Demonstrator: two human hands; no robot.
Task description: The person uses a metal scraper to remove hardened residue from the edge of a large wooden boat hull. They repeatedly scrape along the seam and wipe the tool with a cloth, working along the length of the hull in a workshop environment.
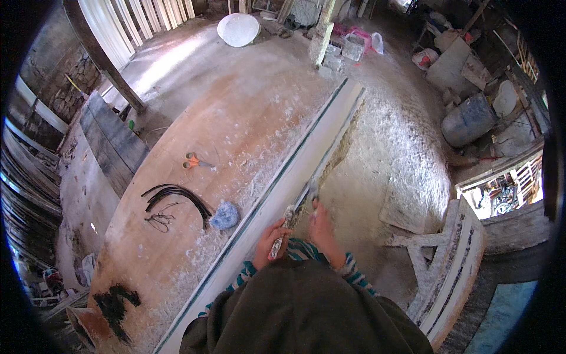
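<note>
A long whitish board [282,183] with a dark green stripe along its left side slants across in front of me. My left hand [268,243] is closed round a narrow whitish object [282,235], with silvery and reddish patches, at the board's right side. Just to the right is my right hand [323,233], its fingers drawn together beside the board's right edge. Blur at those fingertips hides what they pinch. Left of the board, a light blue crumpled bundle [224,215] lies next to a bunch of black strands [178,194].
Orange-handled scissors [193,160] and a thin wire coil [161,219] lie on the brown sheet [194,127], among white scraps. Black fibres [117,304] are at its lower left. A wooden bench [454,271] stands close on my right, with a blue-grey barrel [469,121] beyond it.
</note>
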